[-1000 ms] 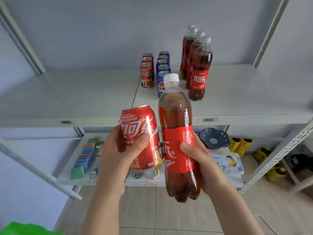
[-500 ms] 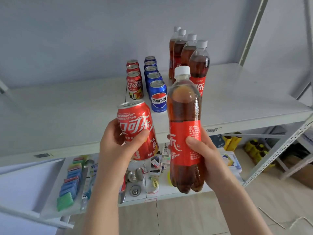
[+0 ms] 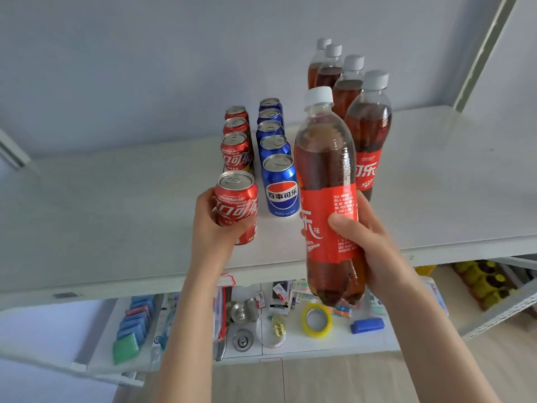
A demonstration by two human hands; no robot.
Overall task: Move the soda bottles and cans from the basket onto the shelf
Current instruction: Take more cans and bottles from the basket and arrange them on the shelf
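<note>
Coke can is at the front of its row on the shelf, left hand fingers clamped round it, but the bottle gripped in the right hand hangs off the edge and could clip the Pepsi can going in.

The wall at the back is plain and pale, a soft blue-grey. A white shelf stands in front of it, with a white metal post going up at the right. Under the top board there is a lower board with small things lying on it (a yellow roll of tape, a row of blue and green pads). The floor below is a light sandy color. The light is soft and even.
</note>
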